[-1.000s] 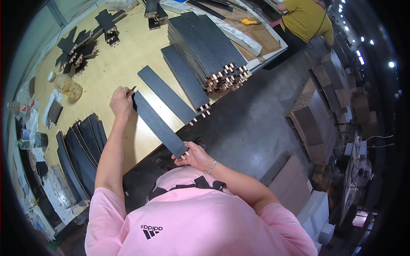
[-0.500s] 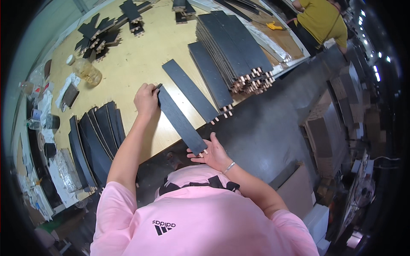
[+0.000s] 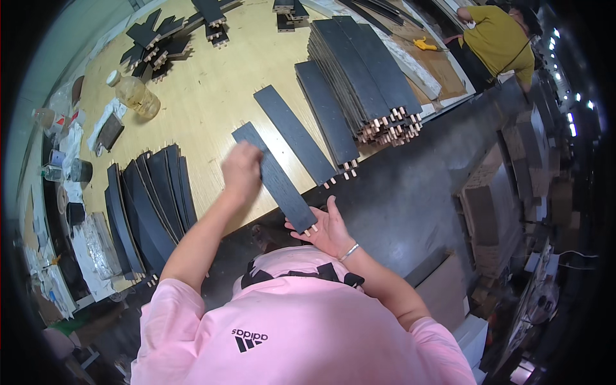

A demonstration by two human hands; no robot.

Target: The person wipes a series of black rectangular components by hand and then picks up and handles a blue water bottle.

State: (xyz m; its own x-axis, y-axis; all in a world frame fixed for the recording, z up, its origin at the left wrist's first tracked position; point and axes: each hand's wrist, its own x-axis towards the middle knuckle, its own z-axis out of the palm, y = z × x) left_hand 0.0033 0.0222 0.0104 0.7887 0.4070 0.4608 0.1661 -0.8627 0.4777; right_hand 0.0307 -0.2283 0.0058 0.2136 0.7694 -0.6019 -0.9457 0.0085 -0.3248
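Supporting the near end of a dark board from beneath, the right hand is seen in the head view with palm turned up, fingers spread under the wood and thumb standing clear. Clock positions are taken with 12 at the top of the view. From this hand the board extends toward 11 o'clock; its near end, fitted with two pale pegs, projects beyond the edge of the table.

The left hand is at the board's left side, along the far half, with the board at its 3 o'clock. Its fingers are curled, but owing to motion blur I cannot tell whether they grip the board or merely lie against it.

At 1 o'clock from the supported board, a second board lies near and roughly parallel, separated by a strip of bare tabletop. Further the same way are a third board and a tall stack of boards, pegs facing the near edge. A fanned row of boards is at the left hand's 8 o'clock, a clear bottle at its 10, and a crisscross pile of dark pieces at its 11. A co-worker in a yellow top is at 2 o'clock, well apart.
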